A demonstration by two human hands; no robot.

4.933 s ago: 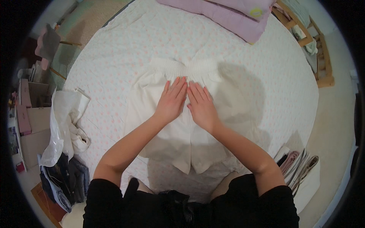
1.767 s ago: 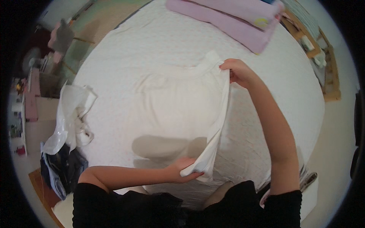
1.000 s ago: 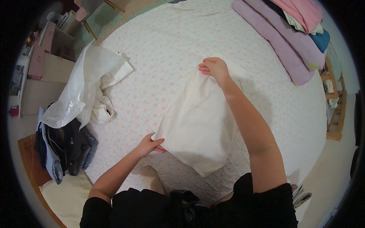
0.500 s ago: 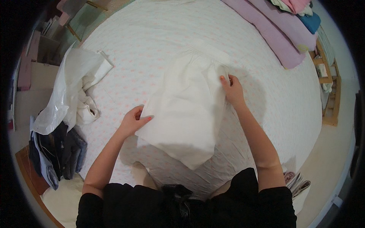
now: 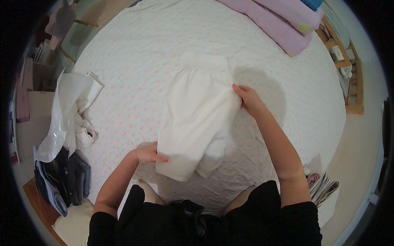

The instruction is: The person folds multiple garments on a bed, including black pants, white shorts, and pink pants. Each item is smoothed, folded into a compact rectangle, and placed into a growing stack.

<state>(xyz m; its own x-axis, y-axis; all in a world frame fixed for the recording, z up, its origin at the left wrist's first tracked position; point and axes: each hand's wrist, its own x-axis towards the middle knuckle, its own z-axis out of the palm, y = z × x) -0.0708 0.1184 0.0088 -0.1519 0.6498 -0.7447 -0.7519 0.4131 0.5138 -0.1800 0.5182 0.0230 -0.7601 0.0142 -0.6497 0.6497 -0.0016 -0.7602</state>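
Observation:
A pair of white shorts (image 5: 195,106) with a gathered elastic waistband lies in front of me, waistband at the far end. My left hand (image 5: 147,153) pinches the near left leg hem, thumb on top of the cloth. My right hand (image 5: 251,101) grips the right side edge below the waistband between thumb and fingers. The left leg hangs straight toward me, while the right leg is partly tucked behind it. Under the shorts spreads a white bedsheet (image 5: 131,65) with faint pink print.
At the left edge rest a clear plastic bag (image 5: 59,123) with white cloth beside it and a pile of folded dark and blue trousers (image 5: 67,180). Lilac bedding (image 5: 279,24) lies far right, near a wooden rack (image 5: 355,88). Folded cloths (image 5: 322,186) stand at the near right.
The shorts have turned so the waistband lies flatter and the legs show apart. My left hand has moved down and slightly right; the right hand has shifted slightly lower on the side edge.

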